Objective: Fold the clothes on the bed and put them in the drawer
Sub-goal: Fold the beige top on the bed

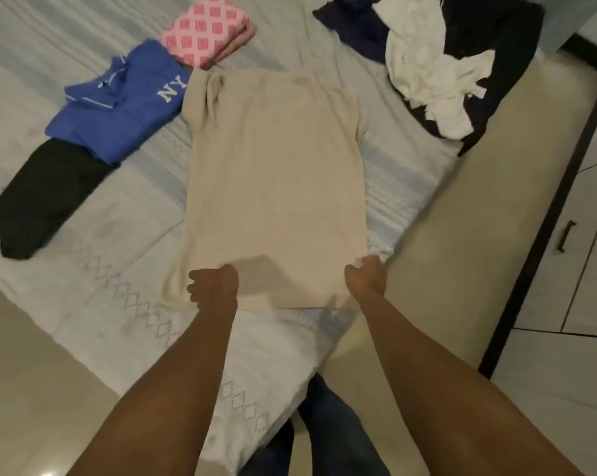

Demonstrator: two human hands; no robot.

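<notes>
Bedsheet (94,304) is overlaid by a shirt (276,173) flat beyond the fingers, its hem pinched by left hand (214,286) and right hand (365,276); folding is judged begun, the hem to be carried collarward.

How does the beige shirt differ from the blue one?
The beige shirt lies spread out flat; the blue shirt is folded. The beige shirt is plain; the blue shirt shows white letters NY. The left hand and right hand grip the beige shirt's hem; no hand touches the blue shirt. Both rest on the bed.
</notes>
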